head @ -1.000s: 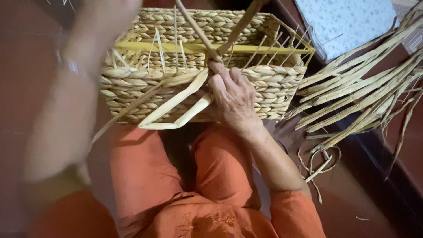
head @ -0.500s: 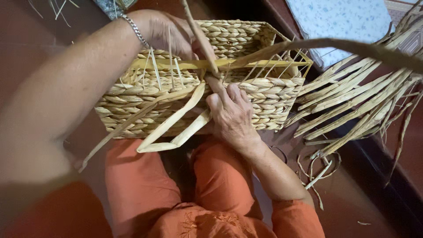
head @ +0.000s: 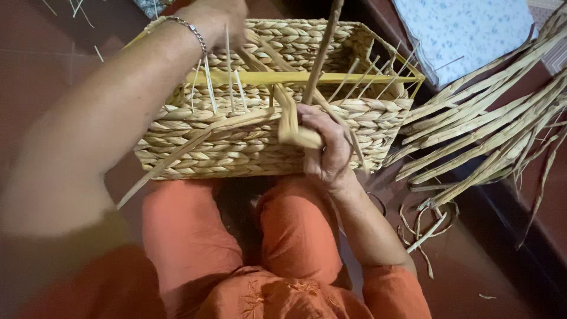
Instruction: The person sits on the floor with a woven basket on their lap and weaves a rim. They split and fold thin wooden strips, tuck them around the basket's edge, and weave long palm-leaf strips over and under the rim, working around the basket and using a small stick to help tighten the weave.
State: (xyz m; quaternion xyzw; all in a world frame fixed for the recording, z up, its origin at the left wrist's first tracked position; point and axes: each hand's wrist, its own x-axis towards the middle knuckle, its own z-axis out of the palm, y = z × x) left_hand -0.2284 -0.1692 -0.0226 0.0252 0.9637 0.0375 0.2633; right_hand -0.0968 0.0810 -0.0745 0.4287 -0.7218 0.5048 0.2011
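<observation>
A rectangular woven straw basket rests against my knees, with a yellow frame and thin upright stakes along its open rim. My right hand grips flat straw strands at the basket's near wall, and one long strand rises from it past the top edge. My left hand, with a metal bracelet at the wrist, reaches over the rim and pinches a strand among the stakes at the far left side.
A bundle of long dried straw leaves lies on the floor to the right. A blue patterned cloth is at the top right. Loose straw scraps lie near my right elbow. My legs are in orange trousers.
My left arm has swung in from the left and reached over the rim. The looped strand at the near wall has been pulled tight into my right hand. The long strand now stands more upright.
</observation>
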